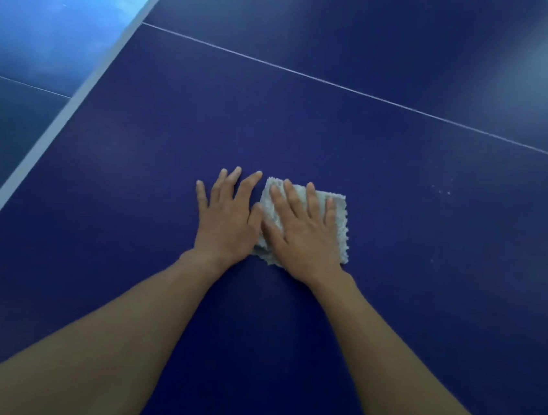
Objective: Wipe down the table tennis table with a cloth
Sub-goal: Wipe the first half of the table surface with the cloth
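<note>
We're pressing the cloth (338, 227) flat, dead centre of the frame!
Our right hand (300, 233) is lying on the folded pale cloth, fingers (292, 195) straight and spread, pinning it to the blue bench (401, 204); our left hand (227, 216) is resting just beside it on bare surface, fingers splayed, thumb right at the cloth's left edge.
</note>
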